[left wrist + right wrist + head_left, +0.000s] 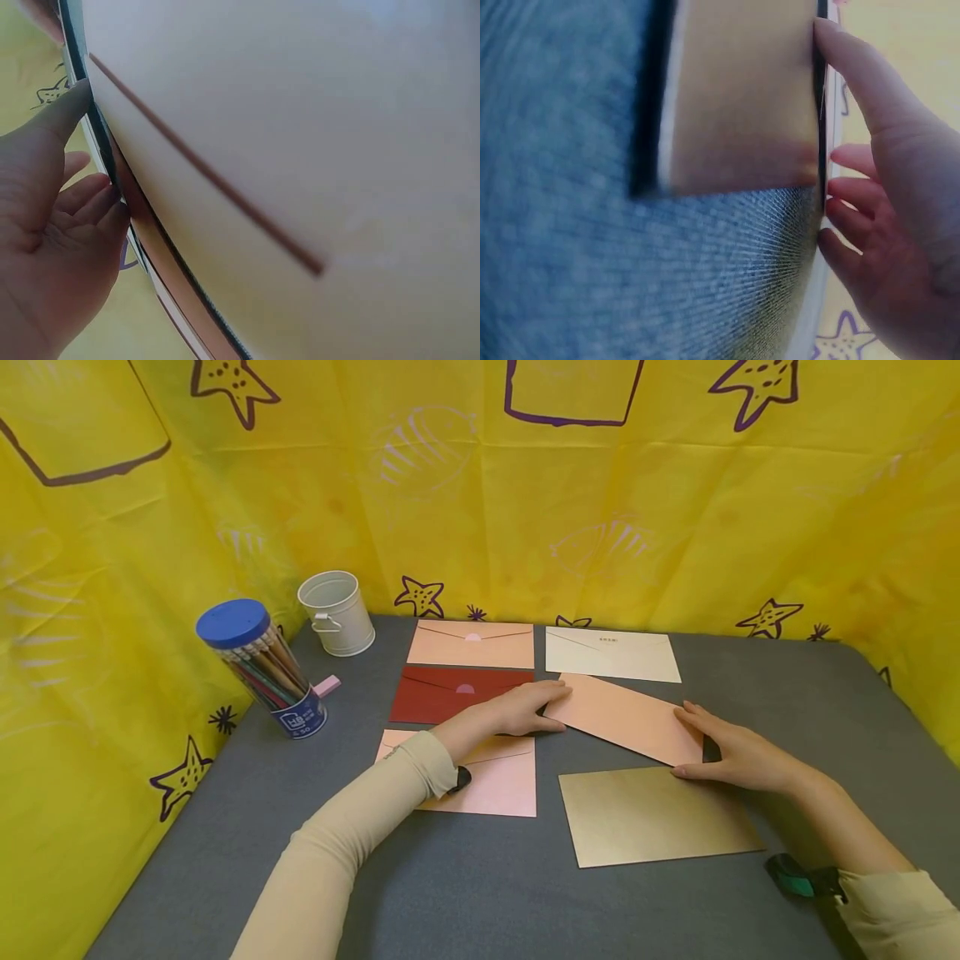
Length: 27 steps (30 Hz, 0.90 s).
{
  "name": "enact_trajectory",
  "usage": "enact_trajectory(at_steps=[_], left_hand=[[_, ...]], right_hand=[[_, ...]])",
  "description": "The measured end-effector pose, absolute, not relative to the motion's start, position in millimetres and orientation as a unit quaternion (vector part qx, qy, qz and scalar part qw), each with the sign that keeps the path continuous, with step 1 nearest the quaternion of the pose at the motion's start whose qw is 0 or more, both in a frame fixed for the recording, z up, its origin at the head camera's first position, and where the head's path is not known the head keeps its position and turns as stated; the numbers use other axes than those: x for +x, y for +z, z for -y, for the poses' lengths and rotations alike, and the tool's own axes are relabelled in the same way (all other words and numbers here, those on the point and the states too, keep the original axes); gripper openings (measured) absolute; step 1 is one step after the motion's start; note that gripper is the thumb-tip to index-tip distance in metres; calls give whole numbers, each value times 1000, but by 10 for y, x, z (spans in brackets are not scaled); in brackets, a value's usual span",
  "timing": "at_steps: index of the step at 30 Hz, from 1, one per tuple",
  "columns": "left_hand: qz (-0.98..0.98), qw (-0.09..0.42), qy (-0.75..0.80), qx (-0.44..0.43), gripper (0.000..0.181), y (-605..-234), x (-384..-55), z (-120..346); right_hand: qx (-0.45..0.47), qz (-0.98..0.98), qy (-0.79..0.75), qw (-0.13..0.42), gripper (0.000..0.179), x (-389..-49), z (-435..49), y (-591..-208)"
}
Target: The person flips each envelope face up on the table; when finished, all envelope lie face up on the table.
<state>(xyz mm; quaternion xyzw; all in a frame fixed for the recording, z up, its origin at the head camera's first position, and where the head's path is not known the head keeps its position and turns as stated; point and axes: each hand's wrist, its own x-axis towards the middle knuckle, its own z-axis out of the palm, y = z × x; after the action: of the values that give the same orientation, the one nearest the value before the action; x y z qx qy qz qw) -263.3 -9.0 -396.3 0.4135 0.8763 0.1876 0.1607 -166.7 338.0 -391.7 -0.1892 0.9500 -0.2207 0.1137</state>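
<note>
A plain peach envelope lies at a slant between my two hands, its left end farther from me than its right. My left hand holds its left end, fingertips at the far corner and thumb near the lower one. At the right end, my right hand has its fingers at the far corner and its thumb by the near corner, beside the gold envelope. In the left wrist view, a pale pink envelope with a brown flap line fills much of the picture. The gold envelope shows in the right wrist view.
Left of centre lie a peach flap envelope, a red envelope and a pink envelope. A cream envelope lies at the back. A white bucket, pencil tub and small pink block stand left.
</note>
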Motion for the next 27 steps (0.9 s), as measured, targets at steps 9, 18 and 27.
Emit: enact_trajectory(at_steps=[9, 18, 27], left_hand=[[-868, 151, 192, 432, 55, -3946, -2644, 108], [-857, 106, 222, 453, 45, -3917, -2633, 133], [-822, 62, 364, 433, 28, -3911, -2612, 148]], right_hand=[[-201, -959, -186, 74, 88, -1673, -3388, -3930], [-210, -956, -199, 42, 71, -1623, -3422, -3863], [-248, -930, -270, 3, 36, -1593, -3488, -3823]])
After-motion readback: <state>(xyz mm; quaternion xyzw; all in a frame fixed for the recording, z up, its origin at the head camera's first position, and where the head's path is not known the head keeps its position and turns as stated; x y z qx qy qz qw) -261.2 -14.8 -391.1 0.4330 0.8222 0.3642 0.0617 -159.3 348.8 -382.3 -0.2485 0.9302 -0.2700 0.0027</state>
